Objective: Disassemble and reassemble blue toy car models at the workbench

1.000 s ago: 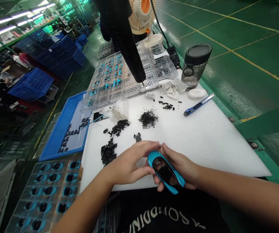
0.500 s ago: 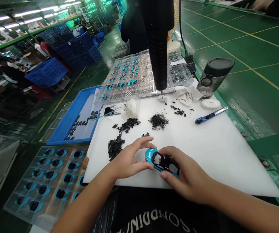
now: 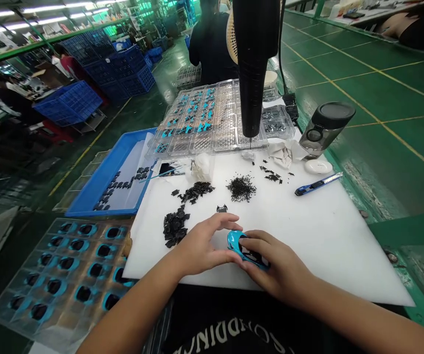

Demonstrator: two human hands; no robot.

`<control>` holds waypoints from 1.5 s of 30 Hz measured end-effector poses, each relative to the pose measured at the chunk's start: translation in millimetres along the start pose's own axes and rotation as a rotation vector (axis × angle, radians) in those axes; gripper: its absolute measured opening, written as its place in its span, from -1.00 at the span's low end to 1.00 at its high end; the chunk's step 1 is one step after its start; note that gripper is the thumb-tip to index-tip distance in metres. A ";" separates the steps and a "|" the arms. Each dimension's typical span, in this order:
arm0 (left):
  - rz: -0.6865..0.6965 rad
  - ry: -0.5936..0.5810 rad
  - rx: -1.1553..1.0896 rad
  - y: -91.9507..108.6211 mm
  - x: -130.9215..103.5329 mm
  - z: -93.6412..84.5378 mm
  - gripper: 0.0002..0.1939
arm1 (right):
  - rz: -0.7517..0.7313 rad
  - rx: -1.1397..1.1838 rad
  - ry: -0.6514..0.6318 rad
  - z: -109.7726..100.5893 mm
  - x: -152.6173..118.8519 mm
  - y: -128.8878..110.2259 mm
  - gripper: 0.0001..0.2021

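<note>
A turquoise toy car body with black parts in its middle is held just above the near edge of the white work board. My right hand wraps round its rear and side, fingers lying over the roof and covering much of it. At the front end, my left hand curves its thumb and fingers about the car's nose, with the tips against it. A small black frame-shaped part lies on the board just beyond my left fingers.
Piles of flat black pieces and tiny black bits lie on the white board. A black electric screwdriver hangs above. Blue utility knife and bottle are at right; trays of turquoise shells at left.
My right fingers have moved forward over the car's roof, which showed more openly before. The car has shifted slightly right in view, and my left thumb now reaches further along its side.
</note>
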State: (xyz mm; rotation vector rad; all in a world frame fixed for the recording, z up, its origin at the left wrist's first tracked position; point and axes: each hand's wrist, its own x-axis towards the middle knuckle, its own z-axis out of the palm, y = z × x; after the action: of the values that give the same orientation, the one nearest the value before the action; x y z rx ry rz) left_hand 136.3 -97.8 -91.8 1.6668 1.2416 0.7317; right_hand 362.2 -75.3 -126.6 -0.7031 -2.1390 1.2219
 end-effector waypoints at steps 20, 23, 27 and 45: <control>-0.233 -0.093 -0.184 16.5 10.5 -26.3 -0.81 | 0.893 1.442 0.179 35.5 32.6 -38.0 -0.61; -0.240 -0.083 -0.109 14.9 15.8 -26.0 -0.79 | 0.876 1.503 0.356 48.2 34.7 -42.1 -0.64; -0.236 -0.093 -0.040 15.9 25.5 -22.0 -0.77 | 0.803 1.566 0.527 59.5 32.8 -44.8 -0.67; 0.576 0.325 -0.352 112.5 195.0 -94.6 -0.36 | 0.784 1.758 0.749 60.4 26.9 -44.0 -0.74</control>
State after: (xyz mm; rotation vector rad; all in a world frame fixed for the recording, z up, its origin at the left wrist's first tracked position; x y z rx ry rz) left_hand 163.9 106.5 39.0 1.6513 0.7653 1.5271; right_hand 294.2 -111.6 -107.2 -0.8170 0.2454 2.0631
